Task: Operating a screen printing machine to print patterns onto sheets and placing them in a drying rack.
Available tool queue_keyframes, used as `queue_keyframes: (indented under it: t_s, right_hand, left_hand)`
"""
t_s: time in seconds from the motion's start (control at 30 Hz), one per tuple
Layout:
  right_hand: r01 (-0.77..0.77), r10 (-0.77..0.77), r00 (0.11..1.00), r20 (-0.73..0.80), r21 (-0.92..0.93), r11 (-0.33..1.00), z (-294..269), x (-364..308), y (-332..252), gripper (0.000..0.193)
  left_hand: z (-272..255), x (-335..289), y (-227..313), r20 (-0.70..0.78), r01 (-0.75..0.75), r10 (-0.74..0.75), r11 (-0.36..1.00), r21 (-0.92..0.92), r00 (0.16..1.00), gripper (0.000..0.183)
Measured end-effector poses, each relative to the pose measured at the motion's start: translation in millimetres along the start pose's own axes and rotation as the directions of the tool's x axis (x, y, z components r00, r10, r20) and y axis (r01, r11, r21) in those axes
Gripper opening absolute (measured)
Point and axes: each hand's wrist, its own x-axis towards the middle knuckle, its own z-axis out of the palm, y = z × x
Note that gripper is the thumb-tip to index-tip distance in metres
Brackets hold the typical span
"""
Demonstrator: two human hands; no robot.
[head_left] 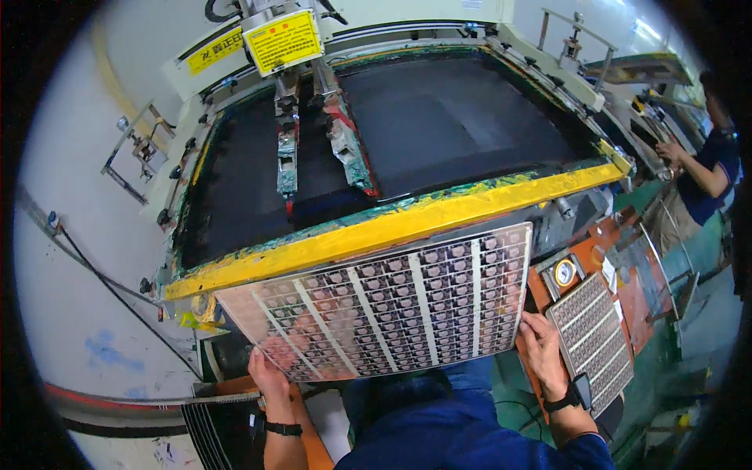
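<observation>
A large, thin circuit board panel point(376, 309) with rows of small repeated patterns and pale strips is held up tilted in front of me. Its left part shines copper-pink and mirrors light. My left hand point(269, 372) pinches the lower left corner. On the right edge, near the lower corner, the fingers of my right hand point(542, 352) are closed. Just beyond the panel runs the yellow front bar point(407, 223) of a screen printing frame, whose dark mesh point(446, 117) is coated with black ink. How far the panel reaches under the bar cannot be told.
Two ink-smeared squeegee holders point(345, 149) hang over the screen below a yellow sign point(283, 41). At right, a similar panel point(593, 337) rests by an orange bench, near a tape roll point(564, 272). Another person point(709, 172) works at the far right.
</observation>
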Motion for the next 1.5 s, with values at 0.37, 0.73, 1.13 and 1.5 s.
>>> queue_keyframes:
  t_s: [0.37, 0.73, 1.13, 1.5]
  right_hand:
    - [-0.011, 0.011, 1.0, -0.021, 0.002, 1.0, 5.2, -0.5, -2.0, 0.025]
    - [-0.05, 0.05, 0.999, -0.008, 0.006, 0.999, 5.3, 2.3, -5.8, 0.025]
    - [-0.036, 0.037, 0.999, -0.016, 0.032, 0.999, 5.6, 8.5, -4.6, 0.024]
    - [-0.069, 0.07, 0.997, 0.015, -0.03, 0.997, 2.1, 10.8, -12.5, 0.024]
  left_hand:
    - [3.9, 1.7, 0.3, -0.002, -0.016, 0.016, 0.999, -0.05, 1.0, 0.04]
    - [18.6, -5.5, 5.7, -0.154, -0.006, 0.001, 1.0, -0.031, 0.988, 0.038]
    - [2.8, 0.7, -7.0, -0.06, 0.032, -0.037, 0.997, -0.075, 0.998, 0.038]
    - [10.9, -0.1, -4.3, -0.045, 0.013, -0.015, 0.998, -0.061, 0.999, 0.038]
